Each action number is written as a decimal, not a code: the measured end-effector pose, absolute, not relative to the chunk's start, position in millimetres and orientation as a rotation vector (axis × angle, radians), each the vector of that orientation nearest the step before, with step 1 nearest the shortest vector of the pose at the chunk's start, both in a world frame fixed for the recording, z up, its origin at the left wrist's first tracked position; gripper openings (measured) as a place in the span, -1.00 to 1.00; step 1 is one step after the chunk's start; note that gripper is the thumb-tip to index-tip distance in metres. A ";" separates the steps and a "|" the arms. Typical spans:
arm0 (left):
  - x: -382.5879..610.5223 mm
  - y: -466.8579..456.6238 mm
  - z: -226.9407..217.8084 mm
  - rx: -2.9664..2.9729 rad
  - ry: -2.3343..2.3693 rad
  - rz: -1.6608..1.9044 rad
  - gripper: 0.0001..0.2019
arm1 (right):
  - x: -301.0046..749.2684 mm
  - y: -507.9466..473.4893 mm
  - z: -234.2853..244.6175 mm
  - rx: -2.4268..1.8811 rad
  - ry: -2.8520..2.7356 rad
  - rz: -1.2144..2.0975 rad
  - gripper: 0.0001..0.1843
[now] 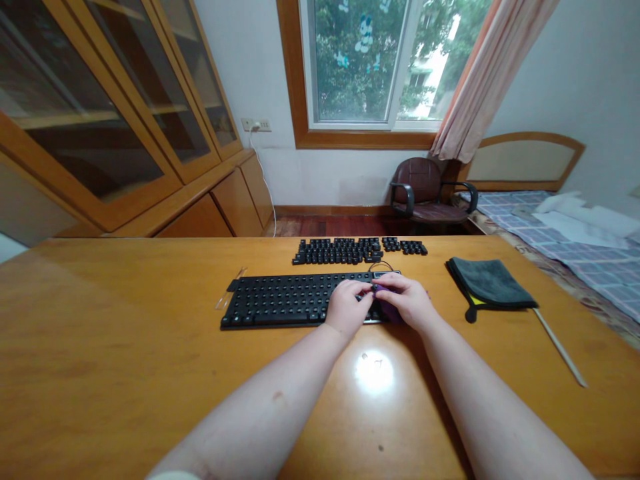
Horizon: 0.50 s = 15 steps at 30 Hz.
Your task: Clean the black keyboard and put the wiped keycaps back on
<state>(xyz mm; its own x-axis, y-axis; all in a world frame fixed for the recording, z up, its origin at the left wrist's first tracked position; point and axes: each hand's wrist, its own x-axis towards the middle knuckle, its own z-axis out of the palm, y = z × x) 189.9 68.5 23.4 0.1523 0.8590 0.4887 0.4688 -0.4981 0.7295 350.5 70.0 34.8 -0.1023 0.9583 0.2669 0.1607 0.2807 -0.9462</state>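
A black keyboard base (285,300) with its keycaps taken off lies across the middle of the wooden table (125,333). Both my hands rest over its right end. My left hand (347,308) is curled, fingers pressing on the base. My right hand (409,299) is closed round a small purple object (387,308) that I cannot name, held against the keyboard. A thin wire loop shows just above my fingers. Rows of loose black keycaps (357,250) lie behind the keyboard.
A folded dark grey cloth (490,283) with a yellow edge lies at the right, a thin pale stick (560,347) beside it. A clear strip (227,299) sits left of the keyboard. Beyond the table are a brown armchair (430,193), a bed and glass-fronted cabinets.
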 end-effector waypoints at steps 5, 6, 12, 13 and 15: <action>190.4 68.5 25.4 1.985 1.276 1.284 -0.93 | 353.5 70.4 32.7 -1.073 -1.535 0.987 -0.78; 190.5 68.3 25.7 1.984 1.279 1.287 -0.93 | 353.8 70.6 33.0 -1.075 -1.534 0.987 -0.78; 190.7 66.6 24.4 2.125 1.317 1.245 -0.90 | 353.5 72.1 33.0 -1.086 -1.539 1.016 -0.76; 190.7 66.1 24.1 2.171 1.316 1.227 -0.90 | 353.2 72.1 32.9 -1.091 -1.545 1.013 -0.77; 190.7 65.1 23.9 2.254 1.319 1.185 -0.90 | 352.6 71.9 33.3 -1.105 -1.554 0.996 -0.79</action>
<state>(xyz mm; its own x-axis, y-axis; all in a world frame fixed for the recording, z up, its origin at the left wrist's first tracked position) 190.7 65.1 23.9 0.2498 0.8210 0.5133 0.5978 -0.5478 0.5853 352.6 71.9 33.3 -0.1403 0.9617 0.2356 0.1875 0.2595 -0.9474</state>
